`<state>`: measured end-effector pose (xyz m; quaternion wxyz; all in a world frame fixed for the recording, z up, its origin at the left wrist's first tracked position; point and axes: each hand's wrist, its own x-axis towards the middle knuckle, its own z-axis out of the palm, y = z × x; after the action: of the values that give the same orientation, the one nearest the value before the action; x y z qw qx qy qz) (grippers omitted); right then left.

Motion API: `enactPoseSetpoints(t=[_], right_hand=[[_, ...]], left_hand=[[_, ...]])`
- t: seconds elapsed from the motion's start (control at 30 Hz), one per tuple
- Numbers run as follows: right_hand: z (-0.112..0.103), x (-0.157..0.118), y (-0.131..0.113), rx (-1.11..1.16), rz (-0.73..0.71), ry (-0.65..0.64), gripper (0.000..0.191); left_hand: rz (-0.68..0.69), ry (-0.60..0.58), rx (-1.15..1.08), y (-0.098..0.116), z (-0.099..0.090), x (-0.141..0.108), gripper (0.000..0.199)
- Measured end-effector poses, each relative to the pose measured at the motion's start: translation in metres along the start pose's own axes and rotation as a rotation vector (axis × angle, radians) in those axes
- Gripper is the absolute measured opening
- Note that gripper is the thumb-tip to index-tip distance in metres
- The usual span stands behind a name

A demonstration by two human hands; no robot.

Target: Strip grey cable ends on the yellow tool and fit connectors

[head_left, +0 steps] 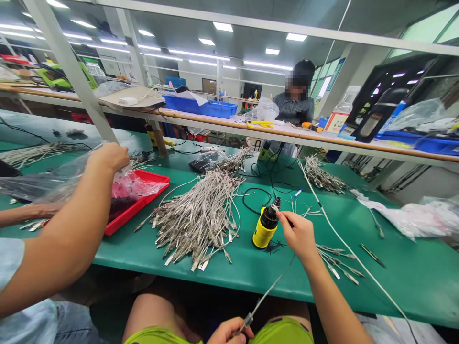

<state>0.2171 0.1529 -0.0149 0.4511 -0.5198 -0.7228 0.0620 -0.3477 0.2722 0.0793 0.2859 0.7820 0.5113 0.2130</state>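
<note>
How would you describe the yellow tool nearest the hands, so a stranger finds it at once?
On the green workbench, find the big pile of metal-tipped cables. Just right of it stands an upright yellow-and-black tool. Unlike the yellow tools farther back, it has the right hand at its top, holding a cable end.

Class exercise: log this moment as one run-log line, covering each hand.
left hand: grips cable | right hand: holds its end at yellow tool | beside: cable pile
</note>
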Motion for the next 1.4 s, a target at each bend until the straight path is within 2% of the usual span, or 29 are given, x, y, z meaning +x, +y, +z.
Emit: enactPoseSetpoints(t=[0.1, 0.3, 0.37, 0.47, 0.63, 0.87, 1.07, 1.27, 1.4], right_hand=[[0.000, 0.000, -0.002, 0.076, 0.032, -0.002, 0.023], [-0.003, -0.005, -0.008, 0.382, 0.155, 0.046, 0.016], [-0.002, -0.005, -0.007, 0.544, 0.226, 0.103, 0.022], [0.003, 0.000, -0.003, 0.843, 0.348, 0.170, 0.033], [0.008, 0.009, 0.005, 1.265, 0.556, 0.134, 0.031], [0.005, 0.007, 0.008, 1.621, 0.722, 0.113, 0.023], [0.006, 0.005, 0.008, 1.765, 0.775, 0.111, 0.019], [0.005, 0.005, 0.005, 1.802, 0.804, 0.087, 0.020], [0.004, 0.005, 0.002, 1.798, 0.810, 0.083, 0.021]], left_hand=[[0.008, -0.092, -0.026, 0.017, 0.056, -0.007, 0.055], [0.005, -0.253, -0.058, 0.037, 0.195, -0.028, 0.049], [-0.005, -0.292, -0.069, 0.044, 0.230, -0.034, 0.052], [-0.040, -0.341, -0.100, 0.054, 0.268, -0.041, 0.044], [-0.089, -0.350, -0.190, 0.069, 0.308, -0.054, 0.044], [-0.092, -0.306, -0.316, 0.087, 0.347, -0.076, 0.068], [-0.136, -0.284, -0.422, 0.108, 0.375, -0.100, 0.068], [-0.189, -0.355, -0.536, 0.125, 0.410, -0.132, 0.034], [-0.220, -0.427, -0.639, 0.127, 0.441, -0.150, 0.035]])
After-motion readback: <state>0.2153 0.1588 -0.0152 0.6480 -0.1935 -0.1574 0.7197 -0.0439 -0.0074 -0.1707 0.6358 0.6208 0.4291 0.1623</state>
